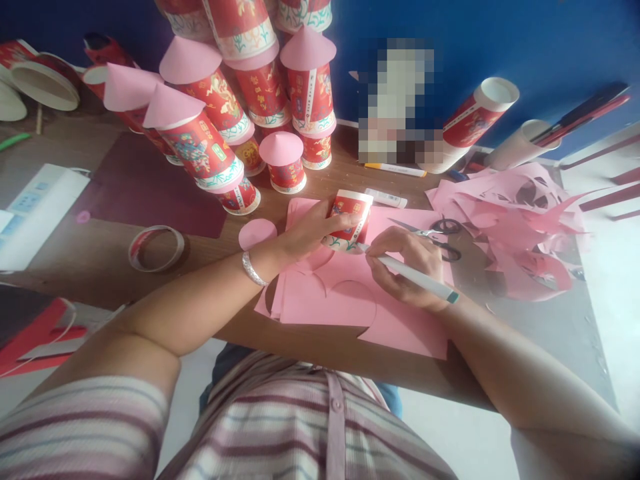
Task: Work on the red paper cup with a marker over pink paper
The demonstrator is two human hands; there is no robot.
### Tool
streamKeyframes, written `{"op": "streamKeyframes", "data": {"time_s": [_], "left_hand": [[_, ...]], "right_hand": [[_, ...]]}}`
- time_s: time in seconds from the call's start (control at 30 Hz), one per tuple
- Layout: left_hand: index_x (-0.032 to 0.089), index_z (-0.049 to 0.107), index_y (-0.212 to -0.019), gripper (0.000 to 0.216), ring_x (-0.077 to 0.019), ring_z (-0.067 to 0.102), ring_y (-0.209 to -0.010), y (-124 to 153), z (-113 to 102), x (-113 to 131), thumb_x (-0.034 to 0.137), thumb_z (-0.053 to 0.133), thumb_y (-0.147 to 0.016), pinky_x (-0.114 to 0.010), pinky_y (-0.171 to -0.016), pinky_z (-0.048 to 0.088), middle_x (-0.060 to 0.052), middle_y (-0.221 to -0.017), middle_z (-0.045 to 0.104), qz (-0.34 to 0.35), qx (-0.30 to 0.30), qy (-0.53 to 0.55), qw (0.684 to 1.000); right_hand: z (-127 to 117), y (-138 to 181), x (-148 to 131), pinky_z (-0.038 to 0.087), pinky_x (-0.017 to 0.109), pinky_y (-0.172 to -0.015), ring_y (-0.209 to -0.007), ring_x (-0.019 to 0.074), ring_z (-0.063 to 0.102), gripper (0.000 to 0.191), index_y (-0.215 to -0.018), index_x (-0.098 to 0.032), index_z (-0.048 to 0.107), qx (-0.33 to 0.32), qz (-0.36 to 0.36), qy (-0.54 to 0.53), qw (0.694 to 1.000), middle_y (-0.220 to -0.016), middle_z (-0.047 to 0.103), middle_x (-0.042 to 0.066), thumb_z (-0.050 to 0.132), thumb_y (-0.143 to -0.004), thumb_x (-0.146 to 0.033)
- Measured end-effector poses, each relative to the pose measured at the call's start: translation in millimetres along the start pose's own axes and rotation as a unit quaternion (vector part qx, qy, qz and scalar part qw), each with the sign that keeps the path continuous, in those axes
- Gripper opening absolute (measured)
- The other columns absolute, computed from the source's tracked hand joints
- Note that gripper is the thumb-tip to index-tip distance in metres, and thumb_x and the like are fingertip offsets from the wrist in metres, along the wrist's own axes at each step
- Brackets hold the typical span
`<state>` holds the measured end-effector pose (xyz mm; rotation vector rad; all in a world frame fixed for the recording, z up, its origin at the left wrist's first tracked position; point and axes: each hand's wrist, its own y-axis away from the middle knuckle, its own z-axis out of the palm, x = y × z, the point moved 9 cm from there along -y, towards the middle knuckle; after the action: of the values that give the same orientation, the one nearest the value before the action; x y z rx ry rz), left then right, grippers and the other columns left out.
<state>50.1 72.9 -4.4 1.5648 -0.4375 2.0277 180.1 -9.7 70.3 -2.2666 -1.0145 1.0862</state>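
Observation:
My left hand (320,230) is wrapped round a red paper cup (353,210) with a white band and green drawn marks at its lower end. In my right hand (407,263) is a white marker pen (423,279) with a green end, its tip at the cup's lower band. Under both hands lie pink paper sheets (325,303) with curved outlines on them. Scissors (437,233) with black handles rest on the paper just beyond my right hand. A white glue stick (385,198) lies behind the cup.
Stacked red cups with pink cone tops (190,133) stand at the back left. Pink paper scraps (520,227) are heaped on the right. A tape roll (156,248) and a pink disc (257,235) lie to the left. A pen holder (525,143) stands back right.

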Motion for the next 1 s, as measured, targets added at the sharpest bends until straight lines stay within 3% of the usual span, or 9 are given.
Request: {"op": "streamKeyframes", "data": {"time_s": [0.37,1.0], "left_hand": [[0.019,0.069,-0.089,0.038,-0.0141,0.066,-0.078,-0.4,-1.6,-6.2,0.049,0.092,-0.091,-0.028,-0.075,0.06,-0.001,-0.085,0.072,-0.019,0.004,0.013,1.0],[0.021,0.065,-0.094,0.042,-0.0132,0.065,-0.077,-0.9,-5.5,-11.7,0.049,0.096,-0.088,-0.027,-0.075,0.059,0.001,-0.085,0.07,-0.022,0.016,0.024,0.999]], "right_hand": [[1.1,-1.4,-1.5,0.062,0.04,-0.055,-0.064,0.0224,0.075,0.035,-0.109,-0.034,0.065,0.004,-0.011,0.013,1.0,-0.084,0.08,-0.001,0.071,-0.096,-0.002],[0.3,0.6,1.8,0.061,0.04,-0.058,-0.066,0.0222,0.075,0.033,-0.111,-0.032,0.069,0.012,-0.01,0.0,1.0,-0.085,0.078,-0.001,0.072,-0.097,-0.002]]}}
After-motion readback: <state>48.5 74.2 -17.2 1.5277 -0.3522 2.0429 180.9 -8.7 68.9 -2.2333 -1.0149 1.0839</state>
